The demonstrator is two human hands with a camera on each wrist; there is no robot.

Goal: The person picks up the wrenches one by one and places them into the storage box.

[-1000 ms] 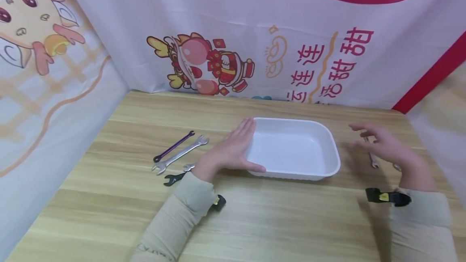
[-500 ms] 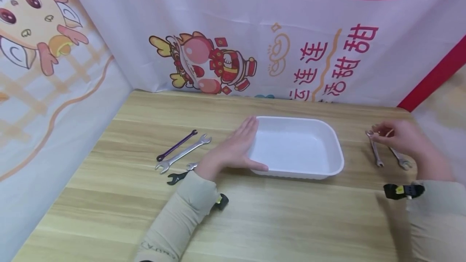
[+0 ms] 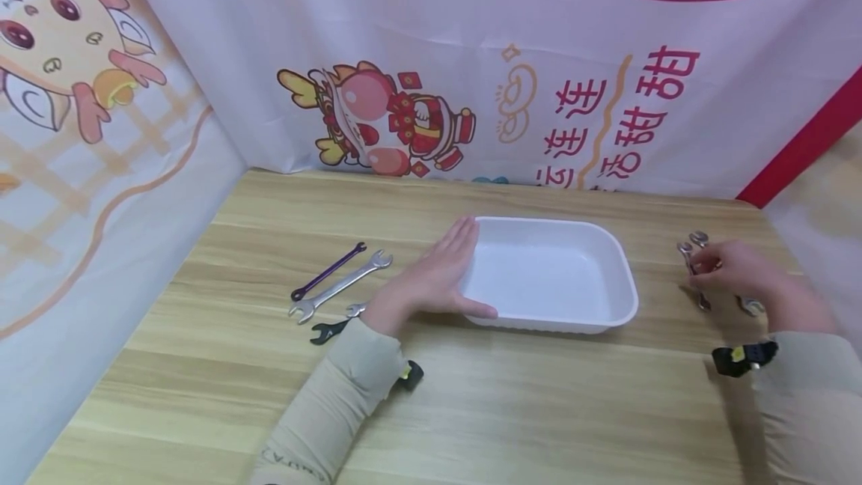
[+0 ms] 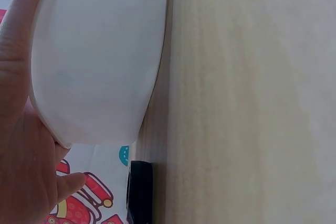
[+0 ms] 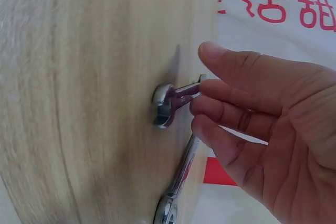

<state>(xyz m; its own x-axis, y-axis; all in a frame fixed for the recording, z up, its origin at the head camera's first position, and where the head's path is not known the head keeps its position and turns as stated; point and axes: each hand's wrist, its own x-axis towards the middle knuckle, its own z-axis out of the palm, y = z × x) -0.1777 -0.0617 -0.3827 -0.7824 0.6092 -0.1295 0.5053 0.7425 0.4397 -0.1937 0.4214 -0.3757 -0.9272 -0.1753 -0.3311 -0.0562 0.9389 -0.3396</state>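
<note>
Wrench at the fingertips of the right hand is near the bench's right edge, toward its back right corner; a second wrench lies just beside it, nearer that edge. Right fingers are bent in narrow about the shaft, thumb apart from them in the wrist view; whether a pinch is made cannot be told. Left hand is spread wide against the left end of the white tray, which stands upright toward the bench's back edge. Toward the left edge lie a purple wrench, a large silver wrench and a dark wrench, the last partly hidden by the left arm. Step in hand, as judged: picking up the first wrench. Recommended: pinch mid-shaft, clear the neighbouring wrench, lift level, brace the tray lightly without tipping it
</note>
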